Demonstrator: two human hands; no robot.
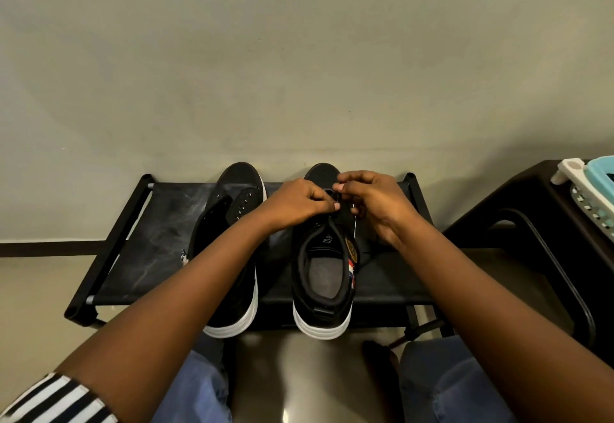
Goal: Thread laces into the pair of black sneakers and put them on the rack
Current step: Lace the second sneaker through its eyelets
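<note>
Sneakers, black, white-soled, one pair: both stand side by side on the top shelf of the rack (156, 243), toes to the wall.

Left sneaker (232, 210): I see bare eyelets and no lace in it. Threading not begun, by my reading.

Right sneaker (324, 266): under work. Both of my hands meet over its front eyelets. The lace (354, 223) shows only as a thin pale strand beside the tongue; how many eyelets it has passed I cannot tell, since the hands cover that part.

Left hand (299, 203): fingers curled, fingertips pinched together at the eyelet row, seemingly on the lace end, though the end itself is hidden.

Right hand (372, 203): fingers curled, thumb and forefinger pinching something small at the same spot, which I take to be the lace.

Progress, as I judge it: early. One sneaker partly laced at most, the other untouched. Both already sit on the rack, so final placing may need little.

Also present: dark stool (518, 210) to the right, with a basket (594, 190) on it.
</note>
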